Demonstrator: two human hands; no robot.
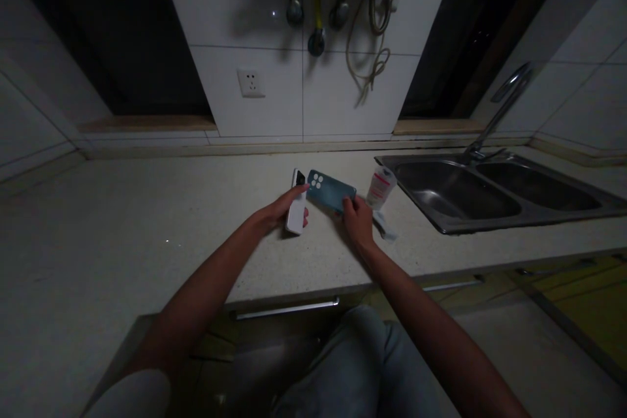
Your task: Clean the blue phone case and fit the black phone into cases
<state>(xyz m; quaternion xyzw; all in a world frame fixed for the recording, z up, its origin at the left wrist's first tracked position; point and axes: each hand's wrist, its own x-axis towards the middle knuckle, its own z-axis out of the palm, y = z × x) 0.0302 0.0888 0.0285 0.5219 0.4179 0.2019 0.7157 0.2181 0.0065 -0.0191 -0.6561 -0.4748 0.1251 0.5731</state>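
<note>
My left hand (281, 209) is closed around a white phone (296, 212) held on edge above the pale countertop (147, 222), its camera end pointing away from me. My right hand (356, 219) pinches the near corner of a teal phone (331, 191) that lies back-up on the counter, several round camera lenses showing at its far left end. The two phones sit side by side, nearly touching.
A small white tube with a pink label (381, 187) stands just right of the teal phone, with a small pale scrap (386, 228) below it. A double steel sink (494, 192) with a tap (504, 101) lies to the right. A wall socket (251, 83) and hoses (343, 6) hang behind.
</note>
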